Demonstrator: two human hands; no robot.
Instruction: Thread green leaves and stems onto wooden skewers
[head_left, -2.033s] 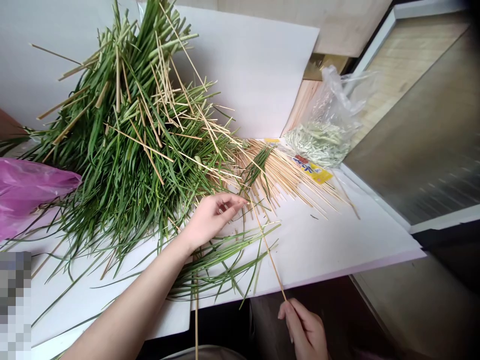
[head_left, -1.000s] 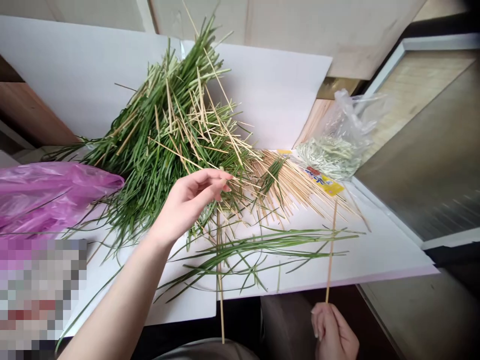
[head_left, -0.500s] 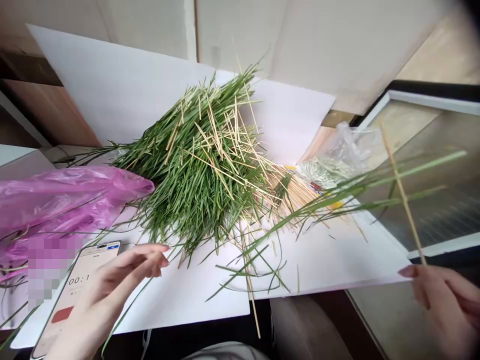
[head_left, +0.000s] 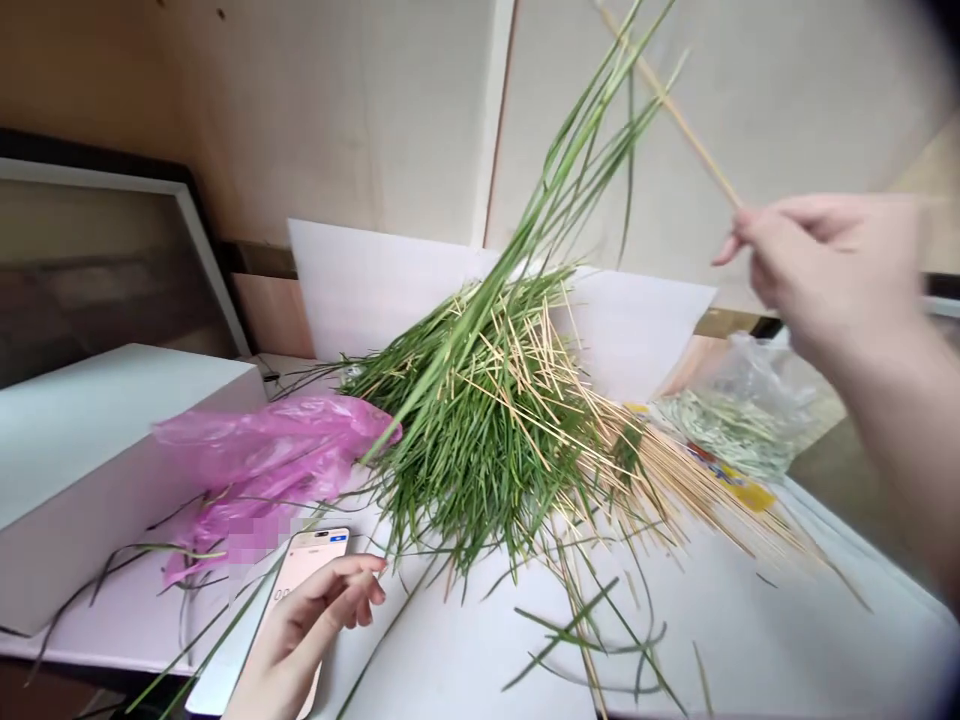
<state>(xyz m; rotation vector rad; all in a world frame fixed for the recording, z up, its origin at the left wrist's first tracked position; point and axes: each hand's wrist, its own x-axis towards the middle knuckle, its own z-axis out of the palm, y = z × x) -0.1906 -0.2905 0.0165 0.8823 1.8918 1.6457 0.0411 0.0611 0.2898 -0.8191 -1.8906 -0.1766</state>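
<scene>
Apparently a carrying step: the right hand (head_left: 817,265) pinches a stick (head_left: 694,138), leaves (head_left: 519,242) beyond its fingertips; below, the left hand (head_left: 307,625) half-curls around nothing. The next move probably needs a steady pinch.

Bare left grip (head_left: 296,640), slender fingers (head_left: 358,566), bare right grip (head_left: 817,262), bare right forearm (head_left: 896,415), blurred

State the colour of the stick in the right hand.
The stick is light tan, best seen in the head view.
</scene>
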